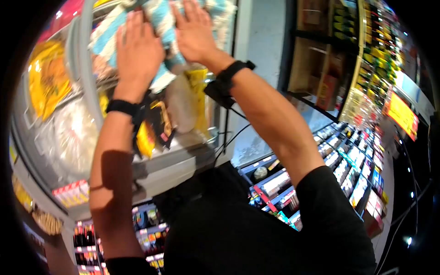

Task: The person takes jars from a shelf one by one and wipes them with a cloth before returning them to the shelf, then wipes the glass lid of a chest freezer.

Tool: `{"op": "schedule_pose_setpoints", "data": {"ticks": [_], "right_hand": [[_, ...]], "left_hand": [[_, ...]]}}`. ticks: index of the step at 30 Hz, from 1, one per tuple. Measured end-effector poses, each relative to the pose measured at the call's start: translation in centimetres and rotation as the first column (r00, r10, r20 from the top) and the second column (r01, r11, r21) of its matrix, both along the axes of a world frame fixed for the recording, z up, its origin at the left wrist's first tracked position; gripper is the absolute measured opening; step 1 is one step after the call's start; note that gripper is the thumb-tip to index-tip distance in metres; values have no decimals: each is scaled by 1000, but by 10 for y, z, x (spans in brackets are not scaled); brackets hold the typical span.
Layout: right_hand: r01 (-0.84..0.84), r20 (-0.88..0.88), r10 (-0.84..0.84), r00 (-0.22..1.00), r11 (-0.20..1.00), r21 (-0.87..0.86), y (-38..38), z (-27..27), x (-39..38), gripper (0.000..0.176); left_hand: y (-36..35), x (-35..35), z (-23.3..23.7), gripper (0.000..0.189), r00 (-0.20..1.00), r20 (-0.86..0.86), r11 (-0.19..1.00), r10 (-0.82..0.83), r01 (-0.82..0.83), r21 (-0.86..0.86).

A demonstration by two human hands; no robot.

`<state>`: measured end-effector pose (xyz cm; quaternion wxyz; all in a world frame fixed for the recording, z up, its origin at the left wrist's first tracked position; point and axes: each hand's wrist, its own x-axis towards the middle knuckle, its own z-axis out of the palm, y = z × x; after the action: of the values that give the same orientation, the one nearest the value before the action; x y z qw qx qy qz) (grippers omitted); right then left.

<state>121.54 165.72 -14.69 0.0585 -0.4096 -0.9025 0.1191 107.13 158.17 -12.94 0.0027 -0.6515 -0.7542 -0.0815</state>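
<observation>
Blue-and-white cloth (158, 23), top centre of frame, under your left hand (140, 55) and right hand (195, 36); both flat, slightly spread. Cloth partly blocks display. Yellow package (48, 78): upper left.

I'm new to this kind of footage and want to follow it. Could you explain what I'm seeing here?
There is no robot: these are a person's bare arms, seen by a camera worn on their own head, looking forward and down. This is the only view. The left hand and the right hand both lie flat, fingers spread, on a blue-and-white striped cloth. Neither seems to grip it. Each wrist has a black band, with a dark device hanging by the right one.

The cloth lies over what looks like a framed display case. Packages show there, among them a yellow bag and a clear plastic bag. To the right are rows of small packaged goods, as in a shop; they are too small to identify.
</observation>
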Motion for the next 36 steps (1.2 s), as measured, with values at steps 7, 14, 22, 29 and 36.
{"op": "schedule_pose_setpoints", "data": {"ticks": [7,14,22,29,36], "right_hand": [[-11,-38,-1,999,951,-308,-119,46,66,73],[-1,30,18,999,868,-497,-197,64,114,74],[-134,-23,132,991,982,-135,-65,19,69,77],[-37,54,41,998,996,-77,-2,2,32,69],[-3,-15,0,1000,978,-208,-133,32,81,73]], "left_hand": [[-117,47,24,49,940,338,994,-53,83,-75],[-204,75,35,55,866,498,947,-43,195,-256],[-91,31,13,50,951,297,995,-82,94,-27],[-23,19,7,54,956,285,998,-64,64,10],[-138,58,25,54,921,378,978,-92,155,-139]]}}
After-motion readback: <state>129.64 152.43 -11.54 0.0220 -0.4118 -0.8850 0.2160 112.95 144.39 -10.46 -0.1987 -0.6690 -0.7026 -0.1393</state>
